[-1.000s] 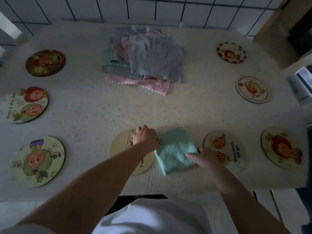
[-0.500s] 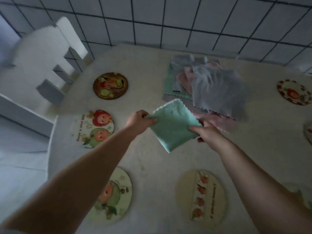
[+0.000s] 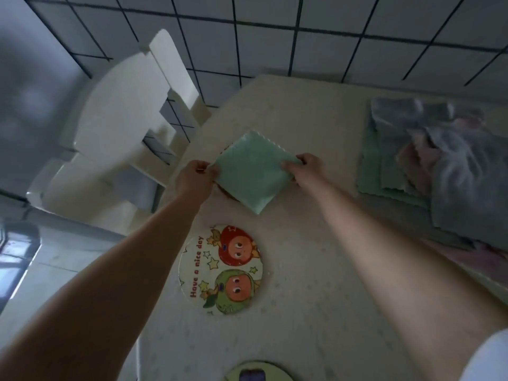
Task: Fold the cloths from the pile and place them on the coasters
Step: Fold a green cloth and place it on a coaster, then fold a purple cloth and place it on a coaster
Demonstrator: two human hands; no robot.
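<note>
A folded mint-green cloth (image 3: 251, 171) is held by two opposite corners. My left hand (image 3: 195, 178) pinches its left corner and my right hand (image 3: 305, 167) pinches its right corner. The cloth lies over a dark coaster (image 3: 224, 191) at the table's far left, of which only a sliver shows beneath it. The pile of grey, pink and green cloths (image 3: 439, 166) lies to the right. A round coaster with two cartoon faces and "Have a nice day" (image 3: 221, 270) sits nearer to me. Another coaster (image 3: 258, 373) peeks in at the bottom edge.
The cream table (image 3: 316, 312) has its left edge running close beside the coasters. A white chair (image 3: 123, 133) stands just beyond that edge, on the left. A tiled wall (image 3: 302, 37) backs the table.
Both hands lifted the folded green cloth off the near table edge and carried it left and away from me, to the dark coaster at the far left. The view swung left with it.
</note>
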